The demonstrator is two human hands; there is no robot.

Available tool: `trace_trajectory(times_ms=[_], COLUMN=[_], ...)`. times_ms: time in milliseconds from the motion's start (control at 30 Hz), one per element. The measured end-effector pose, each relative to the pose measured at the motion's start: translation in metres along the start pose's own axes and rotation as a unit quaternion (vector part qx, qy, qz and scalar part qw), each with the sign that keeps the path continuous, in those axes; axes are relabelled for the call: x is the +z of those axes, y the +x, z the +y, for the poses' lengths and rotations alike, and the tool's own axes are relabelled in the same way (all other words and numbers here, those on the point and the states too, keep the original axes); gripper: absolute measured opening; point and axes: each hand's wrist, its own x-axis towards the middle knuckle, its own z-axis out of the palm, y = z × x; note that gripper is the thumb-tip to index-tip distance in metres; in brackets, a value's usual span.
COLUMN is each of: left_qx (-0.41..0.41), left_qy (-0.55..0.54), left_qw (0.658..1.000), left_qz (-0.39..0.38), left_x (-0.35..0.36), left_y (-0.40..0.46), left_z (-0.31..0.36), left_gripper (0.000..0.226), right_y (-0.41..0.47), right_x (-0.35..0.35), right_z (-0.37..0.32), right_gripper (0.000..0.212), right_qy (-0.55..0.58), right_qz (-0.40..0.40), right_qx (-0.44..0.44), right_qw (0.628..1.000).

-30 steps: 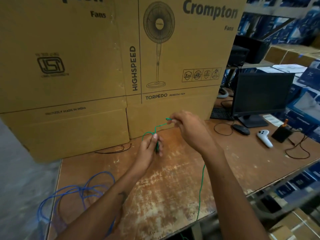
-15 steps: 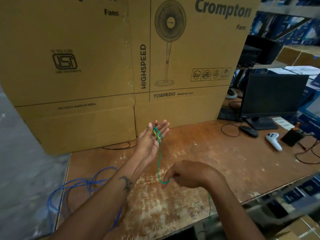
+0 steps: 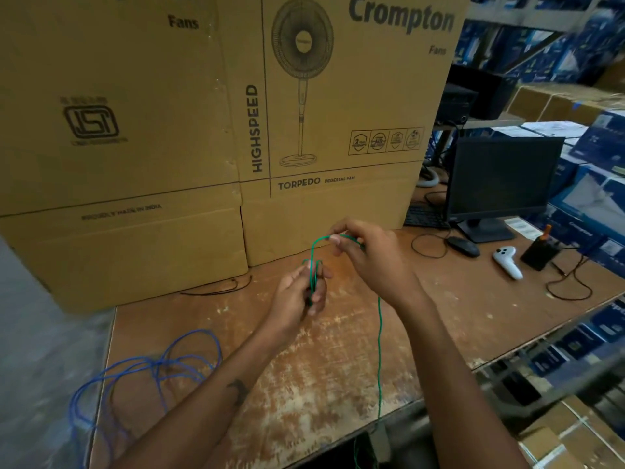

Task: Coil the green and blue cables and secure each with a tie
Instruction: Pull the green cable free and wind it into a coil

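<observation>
**Green cable mid-wrap: the free run hangs below the right hand**

A tall cardboard box (image 3: 209,137) fills the upper left and centre of the frame, standing at the back of a worn wooden table (image 3: 338,350). At the lower left the blue cable (image 3: 152,367) lies in loose, untied loops on the table, well apart from both hands.

The green cable (image 3: 379,350) runs nearly vertical in the picture, dropping from the right hand past the table's near edge at the bottom centre. Above, it arches over from the right hand down to the left.

The left hand (image 3: 301,292), at frame centre, is curled round a small upright bundle of green loops. The right hand (image 3: 368,255), just above and to its right, pinches the cable at the top of the arch between thumb and fingertips.

The coming wrap seems to turn on this: the slack lies below and right of the bundle, so the right hand, being nearer it, would feed. How many loops are held is too blurred to count, and no tie can be made out.
</observation>
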Motion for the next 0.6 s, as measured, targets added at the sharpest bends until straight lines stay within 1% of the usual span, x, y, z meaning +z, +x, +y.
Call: trace_trajectory(times_ms=[67, 100, 167, 200, 300, 367, 433, 500, 533, 600], left_qx=[-0.006, -0.002, 0.013, 0.023, 0.039, 0.042, 0.058, 0.088, 0.099, 0.11], left_qy=[-0.057, -0.076, -0.097, -0.095, -0.051, -0.034, 0.004, 0.063, 0.073, 0.06], left_qw=[0.998, 0.997, 0.994, 0.994, 0.995, 0.995, 0.993, 0.986, 0.983, 0.978], left_qz=[-0.004, 0.003, 0.039, 0.057, 0.07, 0.078, 0.104, 0.125, 0.136, 0.169], left_x=[0.009, 0.013, 0.018, 0.018, 0.02, 0.019, 0.014, 0.008, 0.007, 0.004], left_y=[-0.004, -0.005, -0.007, -0.008, -0.008, -0.004, 0.004, 0.011, 0.014, 0.022], left_z=[0.001, 0.001, 0.002, 0.002, 0.005, 0.006, 0.007, 0.009, 0.011, 0.014], left_gripper=[0.042, 0.043, 0.046, 0.048, 0.048, 0.047, 0.046, 0.047, 0.046, 0.042], right_y=[0.006, 0.007, 0.004, -0.001, -0.028, -0.051, -0.072, -0.093, -0.102, -0.117], right_x=[0.017, 0.027, 0.047, 0.056, 0.076, 0.086, 0.091, 0.092, 0.091, 0.086], right_z=[0.019, 0.029, 0.048, 0.055, 0.064, 0.06, 0.051, 0.039, 0.035, 0.024], right_gripper=[0.015, 0.016, 0.015, 0.02, 0.035, 0.048, 0.054, 0.051, 0.049, 0.053], right_qy=[0.037, 0.057, 0.091, 0.106, 0.146, 0.157, 0.167, 0.171, 0.157, 0.123], right_qz=[0.038, 0.033, -0.026, -0.061, -0.119, -0.142, -0.175, -0.221, -0.244, -0.288], right_qx=[0.04, 0.06, 0.081, 0.078, 0.046, 0.066, 0.108, 0.144, 0.151, 0.136], right_qw=[0.998, 0.996, 0.992, 0.989, 0.981, 0.975, 0.964, 0.949, 0.945, 0.94])
